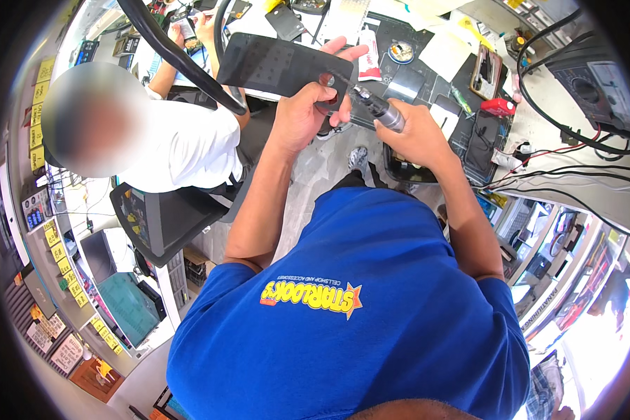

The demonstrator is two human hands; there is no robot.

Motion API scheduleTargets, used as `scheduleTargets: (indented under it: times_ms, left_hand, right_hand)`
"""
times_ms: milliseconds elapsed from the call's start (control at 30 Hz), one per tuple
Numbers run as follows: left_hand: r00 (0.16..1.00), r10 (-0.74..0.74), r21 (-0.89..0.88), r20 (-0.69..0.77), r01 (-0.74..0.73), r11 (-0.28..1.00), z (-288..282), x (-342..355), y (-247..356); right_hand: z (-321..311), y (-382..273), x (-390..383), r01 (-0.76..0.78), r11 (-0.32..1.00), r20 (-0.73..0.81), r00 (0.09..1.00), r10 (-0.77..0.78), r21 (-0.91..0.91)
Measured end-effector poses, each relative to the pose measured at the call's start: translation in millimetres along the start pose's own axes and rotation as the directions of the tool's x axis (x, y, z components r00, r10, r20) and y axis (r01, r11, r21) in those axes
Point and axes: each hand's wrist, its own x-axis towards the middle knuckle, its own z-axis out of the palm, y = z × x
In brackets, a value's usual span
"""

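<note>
A thin, dark, glossy phone screen panel (269,64) is in my left hand (302,112), its thumb and fingers closed on the panel's right end. My right hand (421,134) is wrapped round a handheld rotary tool (383,110) with a metallic grey body. The tool's narrow tip points at the panel's right end, close to my left fingers. Whether it touches the glass I cannot tell. Beyond my hands, a white and red tube (368,56) lies on the dark work mat (427,70).
A thick black cable (168,52) arches across the upper left. A co-worker in a white shirt (189,143) sits at my left, hands on a small device. To the right are a meter (588,87) with wires, a red item (498,106) and a phone frame (486,71).
</note>
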Motion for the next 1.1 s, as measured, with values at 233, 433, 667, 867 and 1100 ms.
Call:
scheduleTargets:
  times_ms: [233,433,667,867,1100]
  left_hand:
    - [1.0,-0.014,0.163,-0.028,0.018,0.986,3.1,-0.7,4.1]
    - [0.999,0.041,0.106,-0.018,-0.039,0.994,10.0,0.7,0.0]
    - [0.995,0.072,0.081,0.063,-0.077,0.994,9.8,6.5,-3.7]
    - [0.991,0.094,0.076,0.099,-0.102,0.992,8.0,9.4,-9.4]
    - [0.995,0.082,-0.005,0.064,-0.082,0.997,14.2,7.2,-10.9]
  right_hand:
    - [1.4,-12.8,-2.4,-0.003,0.989,0.03,1.0,0.007,-0.146]
    - [-5.4,-11.8,-5.3,-0.006,0.976,0.02,1.0,0.011,-0.216]
    - [-8.9,-10.2,-9.4,-0.027,0.975,-0.014,1.0,0.024,-0.222]
    - [-4.0,-10.0,-12.6,-0.032,0.982,-0.081,0.997,0.017,-0.188]
    - [5.4,5.8,-10.2,-0.072,0.991,-0.107,0.991,0.084,0.112]
